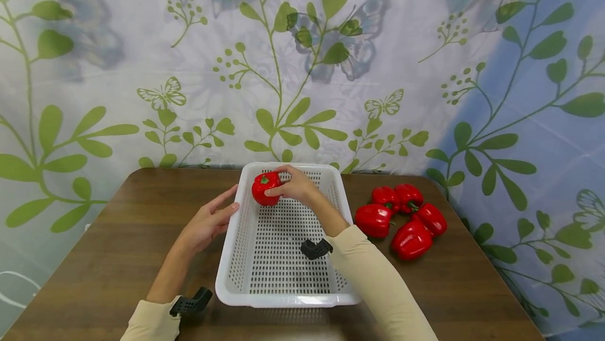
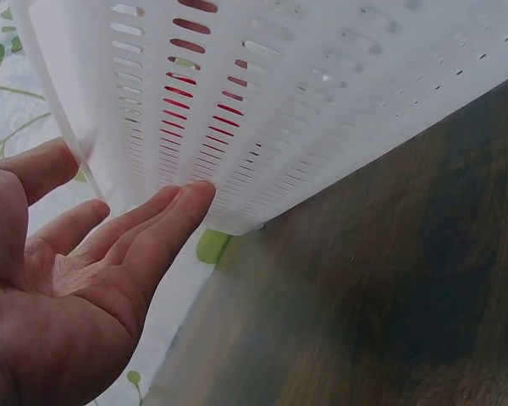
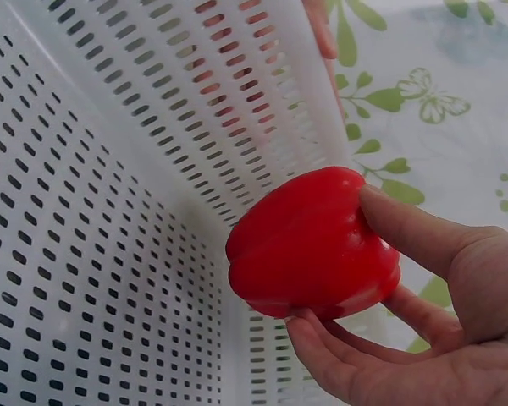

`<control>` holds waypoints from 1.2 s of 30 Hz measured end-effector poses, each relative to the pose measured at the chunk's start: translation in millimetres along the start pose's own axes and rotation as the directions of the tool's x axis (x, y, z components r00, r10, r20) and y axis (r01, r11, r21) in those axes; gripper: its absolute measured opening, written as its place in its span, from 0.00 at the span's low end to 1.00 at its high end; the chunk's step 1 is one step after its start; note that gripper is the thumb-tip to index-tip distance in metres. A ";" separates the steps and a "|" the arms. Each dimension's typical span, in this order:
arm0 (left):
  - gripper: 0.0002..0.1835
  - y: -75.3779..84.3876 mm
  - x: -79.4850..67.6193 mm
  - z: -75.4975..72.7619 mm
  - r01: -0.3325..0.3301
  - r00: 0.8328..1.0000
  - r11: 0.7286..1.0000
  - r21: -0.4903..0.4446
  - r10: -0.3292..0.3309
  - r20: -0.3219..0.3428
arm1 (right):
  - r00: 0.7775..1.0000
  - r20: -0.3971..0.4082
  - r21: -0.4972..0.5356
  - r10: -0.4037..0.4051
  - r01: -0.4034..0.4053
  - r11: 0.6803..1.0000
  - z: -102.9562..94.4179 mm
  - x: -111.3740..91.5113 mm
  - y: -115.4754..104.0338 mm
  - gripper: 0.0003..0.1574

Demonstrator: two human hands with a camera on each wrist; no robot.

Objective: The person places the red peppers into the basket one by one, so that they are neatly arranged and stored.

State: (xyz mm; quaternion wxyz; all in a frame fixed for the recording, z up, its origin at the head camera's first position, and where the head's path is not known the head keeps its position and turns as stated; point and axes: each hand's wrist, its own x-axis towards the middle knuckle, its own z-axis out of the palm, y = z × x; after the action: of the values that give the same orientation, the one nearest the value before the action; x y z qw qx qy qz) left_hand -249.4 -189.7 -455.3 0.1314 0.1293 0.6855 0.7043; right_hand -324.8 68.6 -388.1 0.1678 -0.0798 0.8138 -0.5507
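In my right hand (image 1: 294, 185) a red bell pepper (image 1: 266, 188) with a green stem is held between thumb and fingers, at the far left corner inside a white perforated basket (image 1: 283, 300). The right wrist view shows the same pepper (image 3: 309, 245) gripped from one side, close to the basket's slotted wall (image 3: 186, 76). My left hand (image 1: 211, 220) rests against the basket's left side, its fingers extended. Up close in the left wrist view, the fingers of that hand (image 2: 93, 279) lie along the outer wall (image 2: 322, 85), and red shows through the slots.
Several red bell peppers (image 1: 412, 240) lie in a group on the brown wooden table (image 1: 142, 225), right of the basket. Behind the table hangs a white cloth (image 1: 198, 68) printed with green leaves and butterflies. A white cable (image 1: 21, 278) shows at the lower left.
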 end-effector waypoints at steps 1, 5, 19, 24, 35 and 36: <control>0.33 -0.2 -0.1 -0.2 -0.002 1.000 1.000 0.000 0.002 0.003 | 1.000 0.001 -0.005 0.003 -0.003 1.000 0.5 0.4 0.8 0.42; 0.33 -0.5 -0.2 -1.2 -0.007 1.000 1.000 0.003 0.007 0.013 | 1.000 -0.005 -0.024 0.012 -0.012 1.000 1.5 1.5 3.6 0.41; 0.33 2.3 2.2 -2.2 0.006 1.000 1.000 -0.019 -0.005 0.014 | 1.000 -0.003 -0.051 0.030 -0.030 0.998 3.9 4.7 11.5 0.42; 0.33 3.3 2.9 -3.6 0.011 1.000 1.000 -0.026 -0.010 0.012 | 0.999 0.006 -0.033 0.033 -0.033 0.999 2.9 4.7 11.1 0.43; 0.33 5.1 7.4 -8.7 0.023 1.000 1.000 -0.021 -0.023 0.015 | 0.998 0.016 0.021 0.066 -0.066 0.998 -0.6 10.1 13.3 0.44; 0.33 5.3 7.8 -9.2 0.024 1.000 0.999 -0.026 -0.024 0.016 | 0.998 0.012 0.018 0.067 -0.068 0.998 -0.7 10.4 13.4 0.44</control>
State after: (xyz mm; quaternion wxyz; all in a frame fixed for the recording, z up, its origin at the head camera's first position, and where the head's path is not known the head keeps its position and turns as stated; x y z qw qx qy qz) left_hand -260.0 -195.5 -450.2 0.1468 0.1249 0.6768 0.7105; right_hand -334.0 71.1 -402.2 0.1916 -0.0538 0.8099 -0.5517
